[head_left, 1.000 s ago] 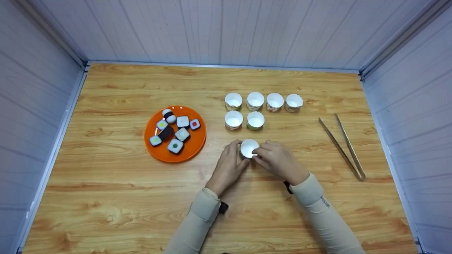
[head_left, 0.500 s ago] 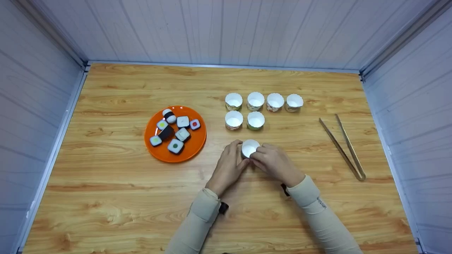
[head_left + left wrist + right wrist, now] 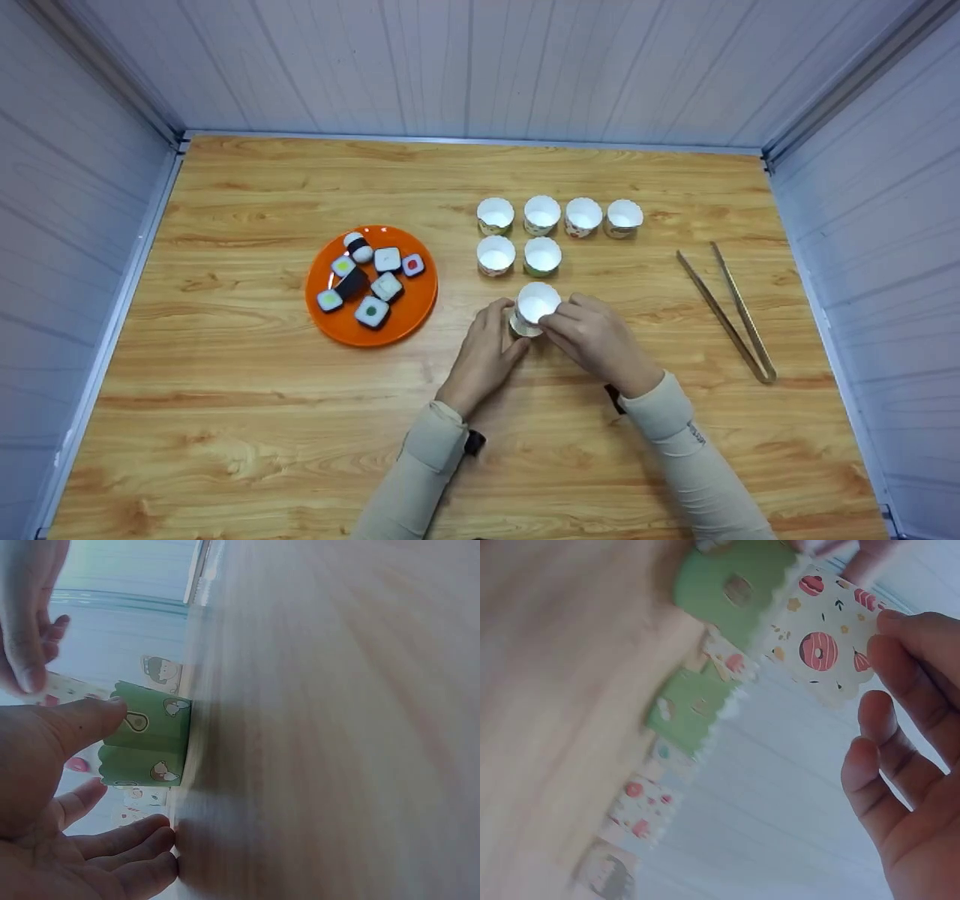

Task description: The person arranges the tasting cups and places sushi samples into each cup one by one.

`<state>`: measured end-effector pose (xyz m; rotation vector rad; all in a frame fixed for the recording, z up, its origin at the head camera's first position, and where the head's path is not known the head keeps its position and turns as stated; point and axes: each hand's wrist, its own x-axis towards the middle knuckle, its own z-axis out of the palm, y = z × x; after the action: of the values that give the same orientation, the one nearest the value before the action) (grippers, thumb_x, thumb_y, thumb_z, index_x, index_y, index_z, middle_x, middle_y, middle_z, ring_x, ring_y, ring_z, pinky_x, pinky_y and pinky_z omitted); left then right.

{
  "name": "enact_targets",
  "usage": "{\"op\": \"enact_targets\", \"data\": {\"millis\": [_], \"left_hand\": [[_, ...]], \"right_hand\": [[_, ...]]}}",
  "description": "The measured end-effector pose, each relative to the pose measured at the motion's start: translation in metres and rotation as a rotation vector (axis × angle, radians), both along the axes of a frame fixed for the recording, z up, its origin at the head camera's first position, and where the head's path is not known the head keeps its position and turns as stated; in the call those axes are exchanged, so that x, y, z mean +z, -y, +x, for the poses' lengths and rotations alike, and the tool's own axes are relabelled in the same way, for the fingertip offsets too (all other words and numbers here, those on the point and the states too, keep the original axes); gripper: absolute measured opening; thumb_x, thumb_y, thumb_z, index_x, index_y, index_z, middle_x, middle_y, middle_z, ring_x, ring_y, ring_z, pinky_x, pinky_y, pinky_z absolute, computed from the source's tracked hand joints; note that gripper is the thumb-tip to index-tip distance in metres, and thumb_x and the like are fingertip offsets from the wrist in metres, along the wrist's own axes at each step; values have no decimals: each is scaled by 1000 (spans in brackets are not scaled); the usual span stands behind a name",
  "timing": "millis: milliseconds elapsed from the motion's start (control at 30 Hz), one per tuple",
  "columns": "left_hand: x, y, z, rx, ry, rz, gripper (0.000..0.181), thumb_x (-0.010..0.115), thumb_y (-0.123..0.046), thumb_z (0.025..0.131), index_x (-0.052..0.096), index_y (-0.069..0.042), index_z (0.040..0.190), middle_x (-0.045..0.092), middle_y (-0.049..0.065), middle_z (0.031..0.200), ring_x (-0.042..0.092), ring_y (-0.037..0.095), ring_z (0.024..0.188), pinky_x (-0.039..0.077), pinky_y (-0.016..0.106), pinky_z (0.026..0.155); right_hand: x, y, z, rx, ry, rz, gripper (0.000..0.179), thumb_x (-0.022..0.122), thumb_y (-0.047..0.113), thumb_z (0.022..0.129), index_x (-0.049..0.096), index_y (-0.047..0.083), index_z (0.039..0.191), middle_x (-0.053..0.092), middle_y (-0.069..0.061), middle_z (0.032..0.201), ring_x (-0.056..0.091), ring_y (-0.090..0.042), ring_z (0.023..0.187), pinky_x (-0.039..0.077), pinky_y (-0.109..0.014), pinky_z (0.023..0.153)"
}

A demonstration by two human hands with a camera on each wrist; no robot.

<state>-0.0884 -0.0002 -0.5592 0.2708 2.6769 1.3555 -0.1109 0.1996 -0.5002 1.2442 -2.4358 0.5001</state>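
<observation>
My left hand (image 3: 484,360) holds a green paper baking cup (image 3: 154,739) standing upright on the table, thumb at its scalloped rim and fingers on the far side. A white baking cup with a pink doughnut print (image 3: 817,645) is pinched at its rim between the thumb and forefinger of my right hand (image 3: 596,341). This white cup is raised partly out of the green one, its lower end still overlapping the green rim. From above, the white cup's inside shows bare, and only a sliver of the green cup appears below it.
Beyond the hands, several upright paper cups (image 3: 542,255) stand in two rows. An orange plate (image 3: 412,307) with several sushi pieces (image 3: 373,310) lies on the left. Metal tongs (image 3: 765,371) rest spread on the right. Panel walls (image 3: 465,67) edge the table.
My right hand has lifted the white cup up and slightly away from the green cup it sat in, after shifting its fingers along the rim. My left hand stays in place.
</observation>
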Motion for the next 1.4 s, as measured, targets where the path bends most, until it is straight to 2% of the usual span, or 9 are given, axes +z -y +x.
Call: {"op": "enact_targets", "data": {"millis": [100,233,467,667,833,1133,1267,1400], "left_hand": [[0,0,0,-2,-1,-8,61,72,-24,95,39,-10,144,50,18,137,48,30,128,40,42,108],[0,0,0,-3,9,-16,60,71,-25,95,38,-11,144,49,18,137,47,30,129,40,42,107],[0,0,1,9,21,-10,60,71,-26,96,38,-12,144,48,18,139,46,31,130,38,43,109],[-1,0,1,10,30,-7,63,71,-27,96,37,-11,146,48,18,140,45,30,131,37,43,110],[1,-1,0,2,63,-21,69,70,-28,96,32,-9,151,45,18,144,42,30,135,35,42,112],[1,0,1,2,48,-24,68,69,-28,97,35,-8,151,44,19,145,41,30,136,34,41,113],[1,0,1,-3,39,-29,67,69,-28,97,35,-8,151,44,19,145,42,31,135,35,42,112],[1,0,1,0,39,-31,67,70,-27,97,35,-9,151,44,19,145,42,31,135,35,43,112]], "right_hand": [[7,-6,-6,-22,-25,-13,9,80,10,86,75,6,92,69,-2,84,50,-19,66,43,-32,56],[8,-22,-23,-85,-54,-24,8,81,10,85,75,6,89,71,-4,83,53,-19,65,44,-30,56],[-6,-48,-54,-237,-36,-8,4,78,7,87,75,5,89,69,-6,79,54,-25,64,47,-36,56],[-21,-52,-67,-313,45,43,6,74,10,91,76,4,89,68,-8,78,55,-27,65,50,-40,58],[-29,-52,-70,-342,83,58,5,76,10,90,77,6,88,69,-8,79,56,-27,66,51,-40,56],[-33,-50,-73,-336,50,58,5,78,9,88,76,5,87,69,-8,76,55,-27,63,50,-40,54],[-27,-46,-64,-322,-4,37,6,80,7,86,75,4,88,65,-8,71,52,-26,60,48,-39,51],[-17,-35,-46,-227,17,-10,8,79,7,86,77,5,93,70,-7,80,59,-25,69,52,-39,58]]}}
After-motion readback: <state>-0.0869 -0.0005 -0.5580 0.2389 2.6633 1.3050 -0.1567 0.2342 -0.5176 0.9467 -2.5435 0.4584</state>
